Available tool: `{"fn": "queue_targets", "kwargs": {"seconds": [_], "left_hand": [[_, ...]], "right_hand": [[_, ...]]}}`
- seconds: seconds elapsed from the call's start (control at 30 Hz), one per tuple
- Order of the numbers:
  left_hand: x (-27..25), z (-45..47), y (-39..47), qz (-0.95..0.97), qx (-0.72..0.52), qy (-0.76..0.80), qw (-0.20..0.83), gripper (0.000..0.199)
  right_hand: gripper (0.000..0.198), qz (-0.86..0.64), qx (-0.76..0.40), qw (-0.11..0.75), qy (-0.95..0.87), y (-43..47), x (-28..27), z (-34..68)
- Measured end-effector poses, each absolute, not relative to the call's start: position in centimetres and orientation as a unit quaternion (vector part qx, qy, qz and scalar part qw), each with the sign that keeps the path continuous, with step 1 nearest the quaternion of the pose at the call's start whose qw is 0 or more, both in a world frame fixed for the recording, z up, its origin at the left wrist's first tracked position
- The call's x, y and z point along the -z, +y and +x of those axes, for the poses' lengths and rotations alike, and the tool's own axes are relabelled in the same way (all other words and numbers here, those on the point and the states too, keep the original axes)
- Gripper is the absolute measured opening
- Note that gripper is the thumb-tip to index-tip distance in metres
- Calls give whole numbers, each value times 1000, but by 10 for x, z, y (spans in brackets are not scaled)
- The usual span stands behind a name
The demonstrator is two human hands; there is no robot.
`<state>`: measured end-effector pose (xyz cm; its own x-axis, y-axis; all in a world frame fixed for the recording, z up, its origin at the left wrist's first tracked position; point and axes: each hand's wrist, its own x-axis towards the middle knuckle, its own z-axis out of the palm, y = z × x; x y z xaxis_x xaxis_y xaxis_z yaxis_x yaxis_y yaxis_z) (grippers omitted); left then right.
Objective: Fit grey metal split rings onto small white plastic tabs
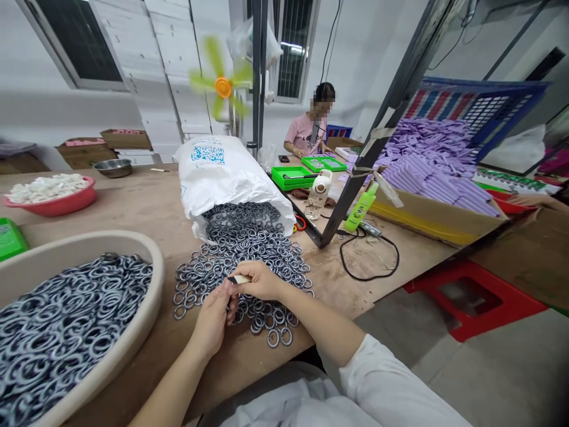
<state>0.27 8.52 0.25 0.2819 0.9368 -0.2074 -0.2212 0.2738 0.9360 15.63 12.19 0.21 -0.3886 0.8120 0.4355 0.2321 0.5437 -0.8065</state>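
Over a heap of grey rings [284,252] on the table, my two hands meet. My right hand [262,281] is closed around a small cream-coloured tool [242,279] with a dark end, whose exact kind I cannot make out. Fingers bent and pressed together, my left hand [215,314] touches the dark end of that tool. Whatever lies between the left fingers is hidden. The rings spill from the mouth of a white sack [213,172] lying just beyond my hands.
A large beige tub [157,267] of similar rings stands at left, near a red basin [80,198] of white pieces. A metal post [355,184], green bottle [362,207] and black cable [371,277] are at right. Another person [306,130] sits beyond green trays [291,178].
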Motion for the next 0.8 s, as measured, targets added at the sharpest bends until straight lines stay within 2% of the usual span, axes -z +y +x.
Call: {"fn": "queue_targets", "kwargs": {"seconds": [0.17, 0.27, 0.33, 0.57, 0.8], "left_hand": [[-8, 1, 90, 381, -458, 412, 690, 46], [-10, -2, 93, 350, -470, 380, 716, 45], [-11, -4, 95, 334, -479, 362, 726, 45], [-9, -3, 96, 304, -513, 359, 718, 48], [-9, -2, 93, 304, -507, 361, 721, 47]], "right_hand": [[51, -371, -412, 454, -698, 124, -3, 144], [46, -423, -387, 500, -649, 125, -5, 143], [42, -449, -350, 499, -653, 124, -9, 144], [33, -432, -118, 364, -817, 98, -22, 142], [35, -422, -83, 327, -841, 98, -17, 139]]}}
